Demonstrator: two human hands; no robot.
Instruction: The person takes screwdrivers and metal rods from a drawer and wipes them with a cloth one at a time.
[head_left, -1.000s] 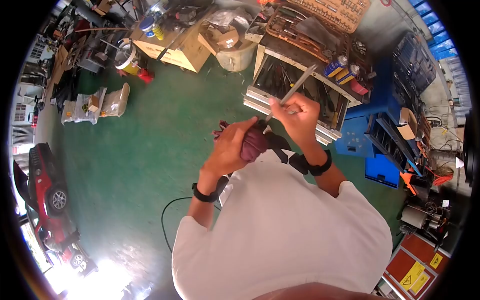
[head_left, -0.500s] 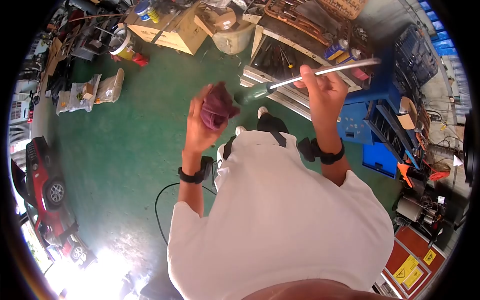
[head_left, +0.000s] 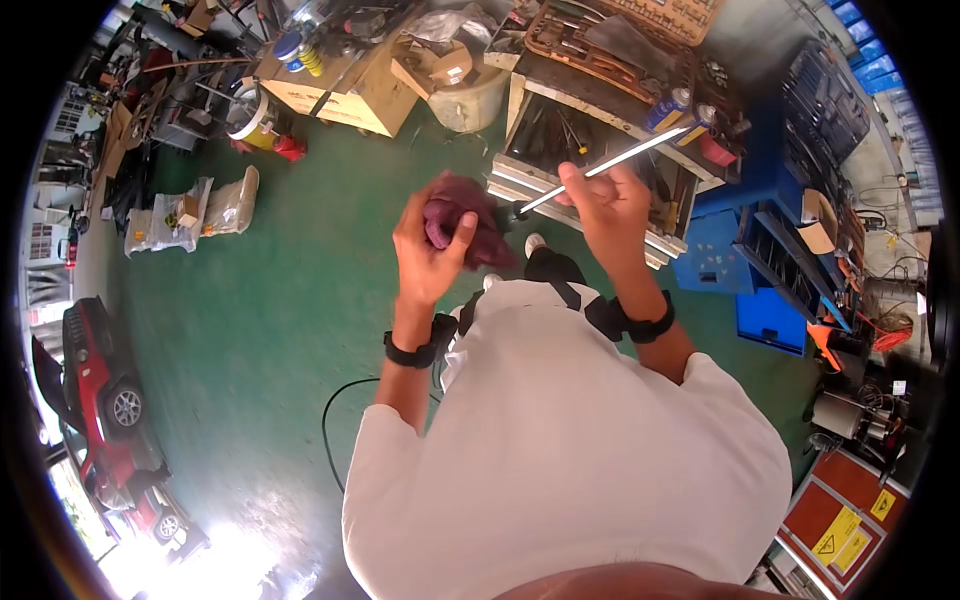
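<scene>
Left hand (head_left: 424,268) is gripping maroon cloth (head_left: 486,238), thumb across it; right hand (head_left: 612,222) is pinching screwdriver shaft (head_left: 642,150), forearm angling inward.

Black wristbands (head_left: 655,325) accompany a white short-sleeved shirt (head_left: 570,440).

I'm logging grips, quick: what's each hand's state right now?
Left hand: closed around a crumpled maroon cloth.
Right hand: closed on a long, straight, shiny metal shaft.
</scene>
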